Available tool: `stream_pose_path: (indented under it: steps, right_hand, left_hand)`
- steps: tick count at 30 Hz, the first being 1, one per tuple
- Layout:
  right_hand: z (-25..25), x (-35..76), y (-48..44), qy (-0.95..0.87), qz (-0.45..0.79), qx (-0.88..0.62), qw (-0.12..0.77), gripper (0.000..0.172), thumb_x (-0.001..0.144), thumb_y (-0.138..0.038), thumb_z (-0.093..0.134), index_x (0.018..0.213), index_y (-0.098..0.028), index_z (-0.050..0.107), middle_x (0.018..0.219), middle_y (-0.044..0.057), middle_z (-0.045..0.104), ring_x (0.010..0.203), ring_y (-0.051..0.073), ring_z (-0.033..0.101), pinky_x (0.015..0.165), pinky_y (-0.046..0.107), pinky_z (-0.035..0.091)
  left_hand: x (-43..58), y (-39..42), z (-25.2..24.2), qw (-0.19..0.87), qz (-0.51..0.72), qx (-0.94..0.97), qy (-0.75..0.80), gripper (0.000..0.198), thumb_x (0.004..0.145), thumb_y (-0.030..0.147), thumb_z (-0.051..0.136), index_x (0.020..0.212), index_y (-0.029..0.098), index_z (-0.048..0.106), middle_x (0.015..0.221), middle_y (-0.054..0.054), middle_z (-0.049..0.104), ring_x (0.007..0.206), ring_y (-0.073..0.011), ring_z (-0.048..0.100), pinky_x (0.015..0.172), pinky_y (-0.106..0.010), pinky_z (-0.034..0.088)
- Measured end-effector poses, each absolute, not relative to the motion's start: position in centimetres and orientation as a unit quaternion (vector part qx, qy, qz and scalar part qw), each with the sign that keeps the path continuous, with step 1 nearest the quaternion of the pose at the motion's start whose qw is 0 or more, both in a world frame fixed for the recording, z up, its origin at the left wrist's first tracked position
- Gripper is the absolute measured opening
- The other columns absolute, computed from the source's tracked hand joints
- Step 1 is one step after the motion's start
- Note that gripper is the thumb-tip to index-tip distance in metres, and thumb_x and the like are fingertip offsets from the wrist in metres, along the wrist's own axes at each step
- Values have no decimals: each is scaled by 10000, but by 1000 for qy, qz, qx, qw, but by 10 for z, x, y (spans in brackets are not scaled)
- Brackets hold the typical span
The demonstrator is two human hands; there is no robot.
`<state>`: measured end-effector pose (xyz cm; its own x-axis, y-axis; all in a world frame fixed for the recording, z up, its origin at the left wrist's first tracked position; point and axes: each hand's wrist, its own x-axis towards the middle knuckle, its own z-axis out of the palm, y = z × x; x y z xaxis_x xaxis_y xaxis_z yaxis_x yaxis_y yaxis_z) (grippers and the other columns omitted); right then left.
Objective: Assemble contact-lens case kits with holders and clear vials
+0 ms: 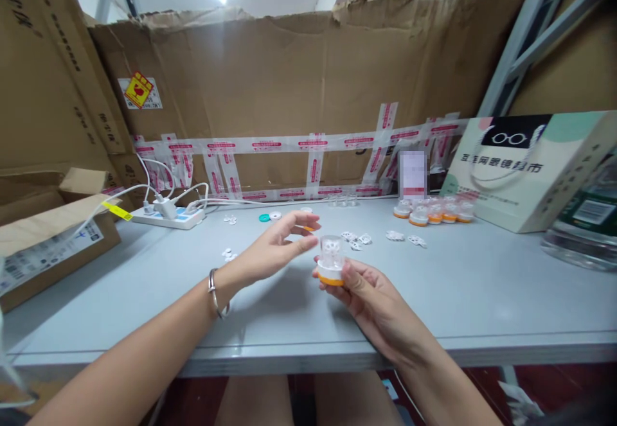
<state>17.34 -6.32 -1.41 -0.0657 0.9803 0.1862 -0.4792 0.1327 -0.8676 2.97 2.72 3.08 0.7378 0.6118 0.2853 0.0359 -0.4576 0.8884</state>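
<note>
The cup (332,260), clear above with a white ring and an orange base, sits upright in the right hand (371,291), raised in front of the person and seemingly just clear of the table (270,326). The right thumb presses on its near side while the fingers wrap round low and behind, so the hand is pinching it by the ring and base; that low grip looks sound, as it leaves the clear wall free and in sight. White shapes show through that wall, but what they are is too small to tell. The left hand (279,239) hangs just beside the cup, fingers curved and thumb spread away from them, with no clear sign of a hold; an orange bit shows by its fingertips, perhaps lying beyond. To handle the cup well, keep it level, let the right hand steady it without squeezing, and use only the left fingertips near the rim. Beyond the cup lie loose white pieces (355,241), near enough that a low sweep of either hand could scatter them. Farther left are a green disc (265,218) and a white disc (275,216); farther right, more cups (434,213) stand close together.
</note>
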Motion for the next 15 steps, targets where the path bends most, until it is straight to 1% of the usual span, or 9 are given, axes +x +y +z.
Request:
stream_pose_path:
  steps: [1,3,5,7,11,15]
  right_hand:
    - [-14,173,-63,-428,587,-293,622,233,721,-402,655,846,-214,712,779,22,698,735,128,611,785,254,455]
    - [-14,173,-61,-435,579,-297,622,233,721,-395,657,860,-215,709,789,21,699,748,128,610,787,250,452]
    - [-14,173,-61,-440,575,-300,621,242,723,-391,656,888,-220,702,811,19,699,758,126,607,782,246,451]
    - [-14,174,-61,-437,579,-301,619,250,725,-399,652,891,-217,698,822,23,699,766,131,608,783,253,453]
    - [-13,174,-63,-414,582,-311,627,266,672,-401,698,844,-198,695,810,34,699,793,144,615,810,263,452]
    - [-9,174,-66,-368,571,-334,653,305,624,-361,742,874,-203,671,861,26,696,822,142,624,845,266,453]
  left_hand:
    - [31,27,31,474,308,798,208,357,831,423,505,1116,209,488,1226,-102,476,1110,-234,451,925,-410,354]
    - [32,27,32,470,309,803,197,360,835,436,489,1116,211,486,1222,-101,481,1116,-235,449,927,-408,351]
    - [32,27,32,470,294,811,185,409,799,439,541,1129,210,466,1250,-112,459,1119,-250,444,896,-412,378]
    - [31,29,31,454,290,818,201,432,775,405,586,1138,212,451,1259,-114,450,1116,-256,444,875,-417,392]
    - [25,34,30,437,307,812,233,310,849,358,490,1125,218,470,1206,-88,496,1095,-222,468,907,-403,369]
    - [22,34,31,440,318,806,237,245,862,351,466,1050,205,525,1146,-70,536,1053,-198,493,896,-353,379]
